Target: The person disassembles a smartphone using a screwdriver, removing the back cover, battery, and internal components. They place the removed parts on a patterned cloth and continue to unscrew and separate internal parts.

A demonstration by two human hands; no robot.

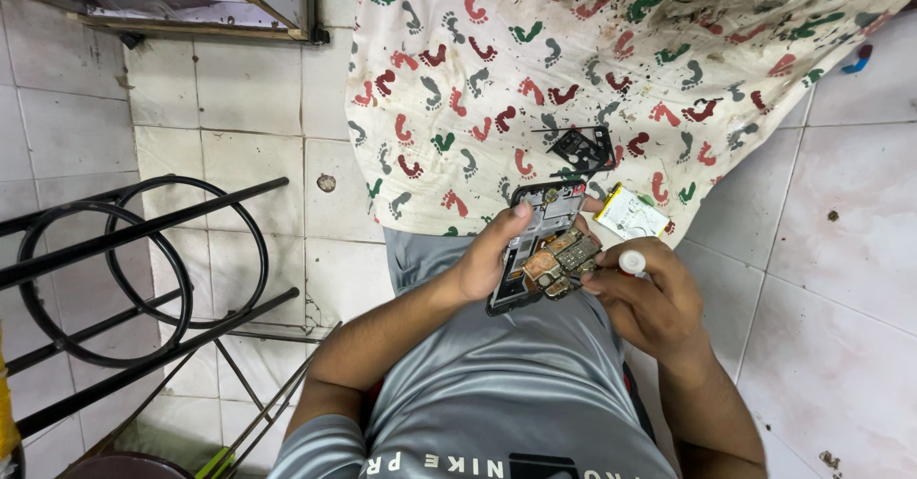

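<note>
At the left of the frame a black metal rack (124,278) stands on the tiled floor (239,106). Near the centre, the left hand (489,257) grips an opened phone (537,245) (its circuit boards exposed) from the side. Just right, the right hand (648,298) clasps a white-capped tool (631,263) against the phone's innards. Above, a footprint-patterned cloth (573,68) carries a black frame part (581,147) and a yellowish battery (630,213).

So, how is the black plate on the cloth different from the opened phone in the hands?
The black plate lies alone on the footprint cloth, while the left hand holds the opened phone. The plate is smaller and bare; the phone shows copper-coloured parts inside. Both are dark.
</note>
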